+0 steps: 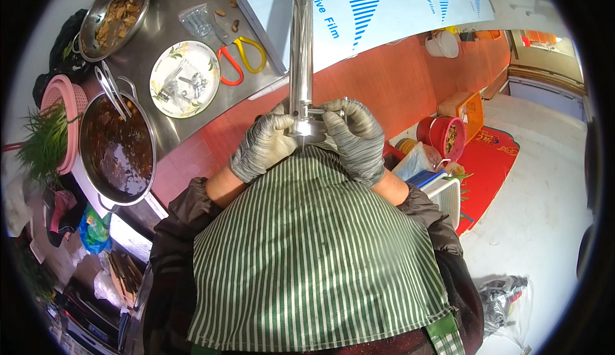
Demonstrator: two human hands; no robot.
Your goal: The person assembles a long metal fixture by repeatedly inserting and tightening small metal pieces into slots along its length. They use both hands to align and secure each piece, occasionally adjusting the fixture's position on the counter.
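Observation:
A shiny metal tube [302,41] points away from me, its near end with a round flanged foot [306,129] in front of my chest. My left hand [264,144], in a grey-and-white knit glove, is closed with thumb and fingers gripping the foot's left side. In a matching glove, my right hand [356,138] pinches a small metal rod-like part [316,110] that juts from the tube's right side; its exact kind is too small to tell. A floral plate [155,89] with small metal hardware lies on the steel table to the left, by red-and-yellow-handled scissors [240,60].
Behind the plate lies a clear bag of small parts [196,21]. At the left stand a pot of dark liquid [118,153], a steel bowl of food [117,22] and a pink basket [64,108]. A film-covered panel [391,3] fills the far side. Right are a red bucket [442,138] and orange crate [471,115].

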